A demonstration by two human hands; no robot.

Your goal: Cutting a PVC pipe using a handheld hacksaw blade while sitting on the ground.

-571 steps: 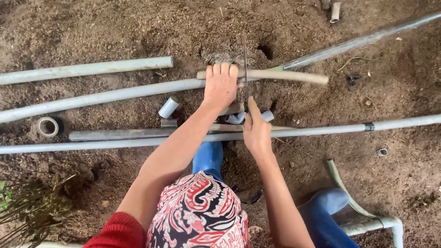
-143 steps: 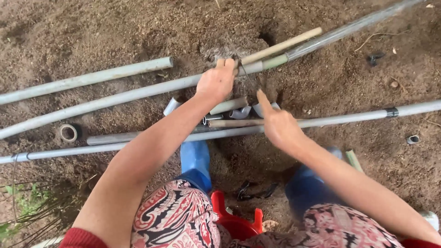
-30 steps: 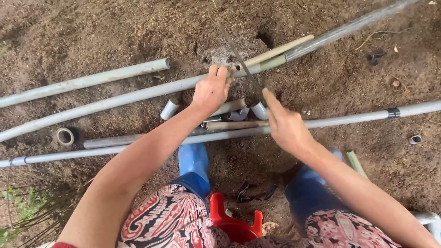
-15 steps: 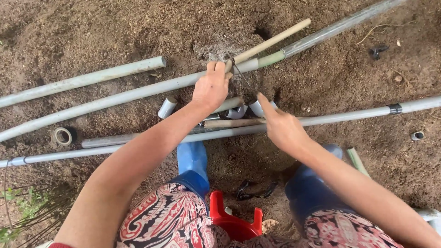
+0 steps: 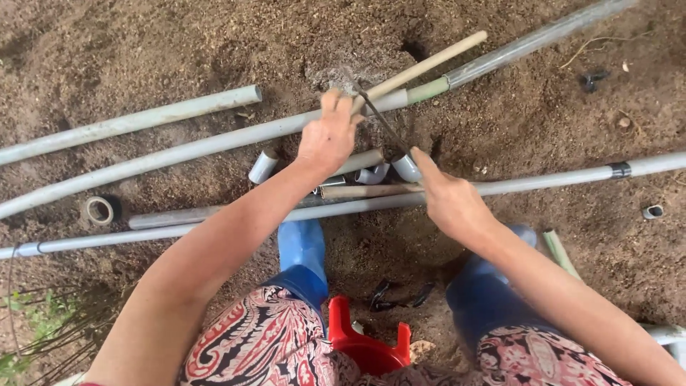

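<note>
Head view: left hand (image 5: pixel 330 137) is clamping the long grey pipe (image 5: pixel 214 145) on the soil, fingers wrapped over it. Right hand (image 5: pixel 449 202) is gripping what is probably a hacksaw (image 5: pixel 377 116) across it. Cutting step; next needs steady strokes.

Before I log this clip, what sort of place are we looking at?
Probably an outdoor yard or garden plot: bare brown soil, long grey pipes laid across it, and green weeds at the edge. The left hand rests on a pipe; the right hand works a thin blade.
</note>
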